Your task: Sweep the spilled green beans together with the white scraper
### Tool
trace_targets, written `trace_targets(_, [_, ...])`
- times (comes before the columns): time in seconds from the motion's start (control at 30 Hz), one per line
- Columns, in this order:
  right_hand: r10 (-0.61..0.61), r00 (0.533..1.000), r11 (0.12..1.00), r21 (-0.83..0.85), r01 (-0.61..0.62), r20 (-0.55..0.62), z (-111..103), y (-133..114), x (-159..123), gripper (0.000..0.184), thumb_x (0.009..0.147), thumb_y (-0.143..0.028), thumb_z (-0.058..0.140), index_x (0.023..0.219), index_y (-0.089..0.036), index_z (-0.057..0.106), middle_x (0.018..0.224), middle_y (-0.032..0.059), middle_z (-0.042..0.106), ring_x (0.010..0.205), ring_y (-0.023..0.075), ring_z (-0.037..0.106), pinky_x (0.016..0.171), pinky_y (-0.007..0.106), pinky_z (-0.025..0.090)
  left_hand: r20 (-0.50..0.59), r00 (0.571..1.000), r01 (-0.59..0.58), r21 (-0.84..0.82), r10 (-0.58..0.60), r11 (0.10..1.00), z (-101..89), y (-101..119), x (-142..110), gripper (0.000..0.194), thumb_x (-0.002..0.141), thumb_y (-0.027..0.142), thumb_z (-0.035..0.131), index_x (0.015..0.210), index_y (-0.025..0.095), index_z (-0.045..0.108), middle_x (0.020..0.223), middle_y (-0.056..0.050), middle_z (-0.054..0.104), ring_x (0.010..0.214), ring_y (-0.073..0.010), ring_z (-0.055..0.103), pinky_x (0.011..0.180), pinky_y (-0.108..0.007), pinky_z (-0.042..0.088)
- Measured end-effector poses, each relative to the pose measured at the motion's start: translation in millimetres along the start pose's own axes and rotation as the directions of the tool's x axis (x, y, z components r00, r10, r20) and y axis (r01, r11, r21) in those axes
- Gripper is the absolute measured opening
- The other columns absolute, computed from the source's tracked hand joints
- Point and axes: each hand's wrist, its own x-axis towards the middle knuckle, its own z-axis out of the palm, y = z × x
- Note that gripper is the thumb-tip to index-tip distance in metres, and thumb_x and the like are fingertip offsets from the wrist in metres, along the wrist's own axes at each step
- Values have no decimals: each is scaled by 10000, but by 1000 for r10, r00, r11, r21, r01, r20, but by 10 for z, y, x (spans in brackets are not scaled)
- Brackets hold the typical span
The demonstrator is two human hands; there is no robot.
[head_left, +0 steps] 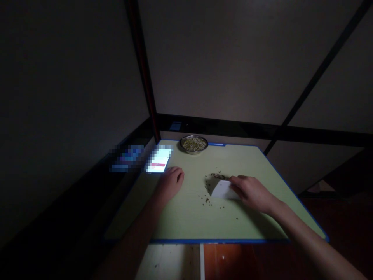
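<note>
My right hand (253, 193) grips a white flat plastic scraper (223, 189) by its right end, tilted on the table top. Small dark bits (217, 176), like seeds or grains, lie scattered behind the scraper and to its left, with a few in front. Too small to name for sure. My left hand (174, 179) rests on the table left of the bits, fingers curled in, with nothing visible in it. Just beyond it is a lit phone (159, 159). A round metal bowl (194, 152) at the back edge holds pale and greenish pieces.
The pale green table (180, 221) has a blue rim. Below its front edge is a light-coloured open drawer or box (171, 260) with a few specks inside. Dark walls stand behind and to the left. Reddish floor (346, 221) shows at the right.
</note>
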Motion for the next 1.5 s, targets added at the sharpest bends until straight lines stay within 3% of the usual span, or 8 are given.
trace_targets(0.33, [85,996,981,-173,-84,-2,34,-126,458,173,907,-242,412,992,-210,560,909,70,682,752,179,603,621,267,279,-10,1000,-4,16,5,1000,14,-20,-8,160,876,192,458,873,211,617,935,-57,658,944,-191,586,878,-347,454])
trace_targets(0.83, [-189,971,975,-89,203,144,-46,-446,942,227,880,-259,440,1028,-221,607,945,70,703,841,203,631,668,280,355,0,1000,28,-46,-28,999,37,-58,-6,154,880,208,448,867,207,601,962,-62,647,953,-197,581,869,-344,455])
trace_targets(1.13, [-337,909,941,71,330,246,-49,-507,976,221,838,-183,489,1015,-228,614,941,39,698,867,190,622,740,283,397,19,999,37,-37,-36,999,30,-60,8,146,877,215,452,851,211,596,951,-60,653,941,-200,586,850,-345,459])
trace_targets(1.5, [-364,885,906,329,264,291,-89,-242,724,213,830,-132,516,987,-198,644,853,11,666,777,133,586,697,231,403,14,999,43,-63,-43,997,28,-68,-4,165,883,226,435,854,216,597,951,-54,654,952,-189,590,867,-331,459])
